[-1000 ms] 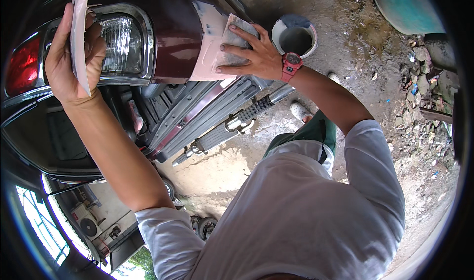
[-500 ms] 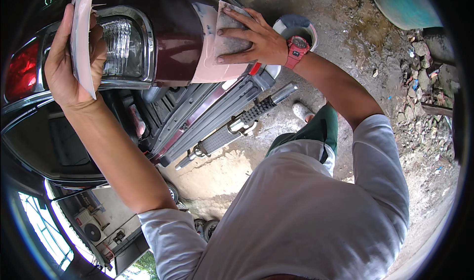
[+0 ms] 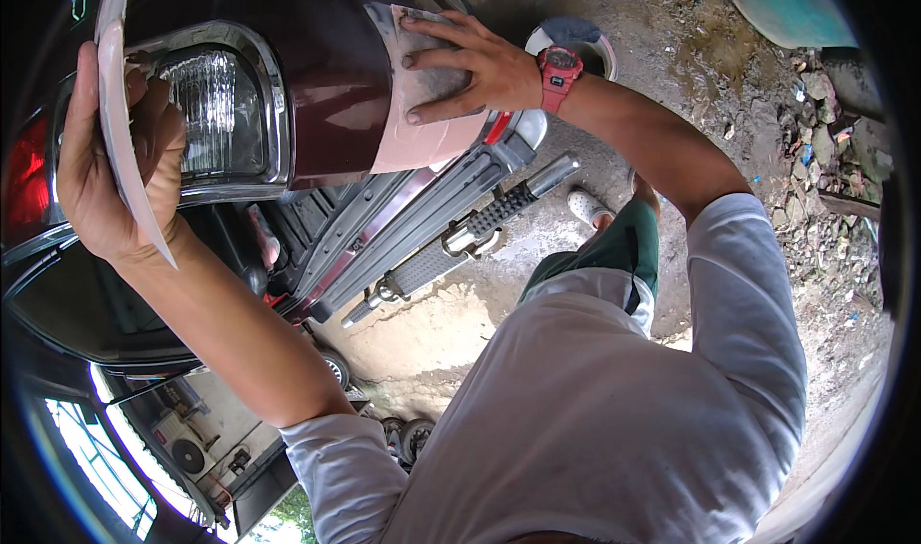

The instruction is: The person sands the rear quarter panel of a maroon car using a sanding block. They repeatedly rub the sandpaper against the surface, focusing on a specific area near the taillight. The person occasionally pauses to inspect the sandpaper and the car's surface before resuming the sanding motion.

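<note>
Maroon vehicle (image 3: 336, 112), pink patch (image 3: 413, 151) on its corner. Curved pink-coated sheet (image 3: 113, 112) gripped between left hand's (image 3: 88, 184) thumb and fingers, likely for keeping handy. Right hand (image 3: 494, 72), fingers spread over grey sheet (image 3: 439, 85) on patch, probably for even pressure.

We count two hands (image 3: 91, 189) (image 3: 494, 69), one pink-coated sheet (image 3: 113, 103), one grey pad (image 3: 436, 85), one red wristwatch (image 3: 557, 76), one bucket (image 3: 611, 57) and one tail light (image 3: 225, 112).
</note>
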{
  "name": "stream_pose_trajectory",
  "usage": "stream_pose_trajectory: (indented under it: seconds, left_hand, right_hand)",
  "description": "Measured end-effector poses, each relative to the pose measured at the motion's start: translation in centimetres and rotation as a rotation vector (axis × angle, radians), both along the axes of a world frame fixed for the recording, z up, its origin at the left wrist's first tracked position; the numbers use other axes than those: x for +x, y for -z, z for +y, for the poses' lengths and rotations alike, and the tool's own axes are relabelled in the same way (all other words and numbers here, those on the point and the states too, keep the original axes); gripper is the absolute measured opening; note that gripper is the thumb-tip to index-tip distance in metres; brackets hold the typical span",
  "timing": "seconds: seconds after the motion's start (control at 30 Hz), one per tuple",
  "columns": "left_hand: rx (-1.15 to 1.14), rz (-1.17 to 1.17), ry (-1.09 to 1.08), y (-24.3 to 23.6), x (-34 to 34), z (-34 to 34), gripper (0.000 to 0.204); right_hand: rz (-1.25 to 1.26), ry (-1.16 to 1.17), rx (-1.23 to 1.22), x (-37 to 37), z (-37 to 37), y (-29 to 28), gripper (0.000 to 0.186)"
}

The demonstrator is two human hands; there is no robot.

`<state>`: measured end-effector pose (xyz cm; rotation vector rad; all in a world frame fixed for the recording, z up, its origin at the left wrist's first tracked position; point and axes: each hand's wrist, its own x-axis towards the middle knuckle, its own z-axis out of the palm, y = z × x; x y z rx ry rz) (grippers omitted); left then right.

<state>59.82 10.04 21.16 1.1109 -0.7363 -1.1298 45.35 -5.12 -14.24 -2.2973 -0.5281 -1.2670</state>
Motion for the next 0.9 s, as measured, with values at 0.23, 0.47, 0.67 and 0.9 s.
stream_pose_trajectory:
  seconds: [0.23,0.47,0.67,0.9]
  left_hand:
    - [-0.037,-0.041,0.012,0.1,0.1,-0.1,0.039]
    - [-0.052,-0.098,0.005,0.2,0.5,0.2,0.039]
    - [0.032,-0.043,-0.037,0.1,-0.5,-0.4,0.035]
    - [0.062,-0.006,-0.047,0.0,-0.8,-0.6,0.036]
  right_hand:
    - [0.075,-0.036,0.085,-0.3,0.6,4.0,0.083]
    - [0.072,-0.082,0.155,-0.7,1.1,6.6,0.085]
    - [0.175,-0.032,0.075,-3.1,-0.1,4.8,0.083]
    - [0.123,-0.061,0.063,-0.5,-1.8,-0.1,0.078]
